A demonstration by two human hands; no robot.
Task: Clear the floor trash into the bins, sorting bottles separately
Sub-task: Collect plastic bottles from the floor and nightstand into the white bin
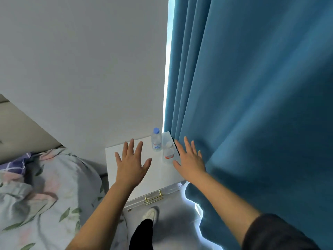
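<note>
Both hands spread and empty — left hand [132, 164], right hand [189, 159] — over the nightstand [111, 156]; two bottles [156, 139] between them await sorting; no bins visible.

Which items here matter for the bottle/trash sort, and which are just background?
Job-relevant:
- blue-capped bottle, upright on the nightstand
- white-capped bottle, beside it, nearer the curtain
- left hand and right hand, both open, holding nothing

Background:
- white nightstand with brass drawer handle
- blue curtain
- floral bedding
- grey wall

No bins in view.
</note>
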